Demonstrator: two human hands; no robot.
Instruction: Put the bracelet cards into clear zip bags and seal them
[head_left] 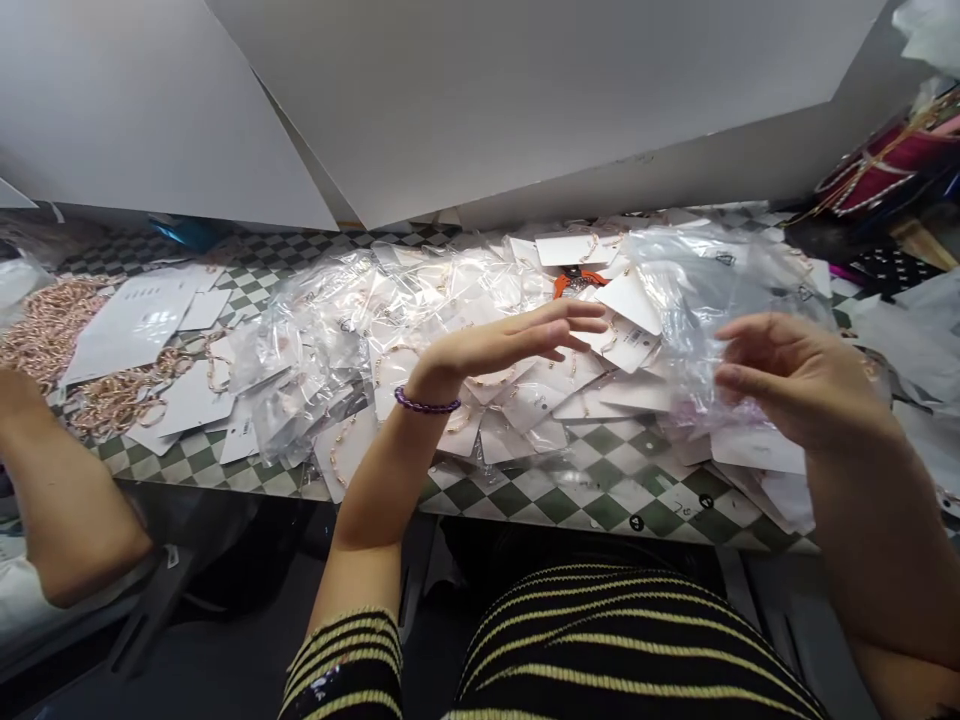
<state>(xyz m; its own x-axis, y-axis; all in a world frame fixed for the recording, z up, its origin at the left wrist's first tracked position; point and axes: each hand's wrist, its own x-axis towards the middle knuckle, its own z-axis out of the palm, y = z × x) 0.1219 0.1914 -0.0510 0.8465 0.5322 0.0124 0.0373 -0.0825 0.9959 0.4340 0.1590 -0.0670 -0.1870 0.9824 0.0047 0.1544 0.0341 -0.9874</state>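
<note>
My left hand (510, 345) hangs over the table with its fingers stretched out to the right, open and holding nothing; a purple bead bracelet (426, 404) circles its wrist. My right hand (795, 375) grips a clear plastic bag (697, 290), fingers curled round its lower edge. The bag rises above a heap of white jewellery cards (622, 340) carrying thin gold bracelets. The left fingertips end just short of the bag.
Clear bags with carded bracelets (337, 330) cover the green checkered tabletop (570, 495). Loose gold chains (45, 330) lie at far left beside another person's arm (52, 490). White boards (487, 100) lean behind. An orange tool (576, 281) lies among the cards.
</note>
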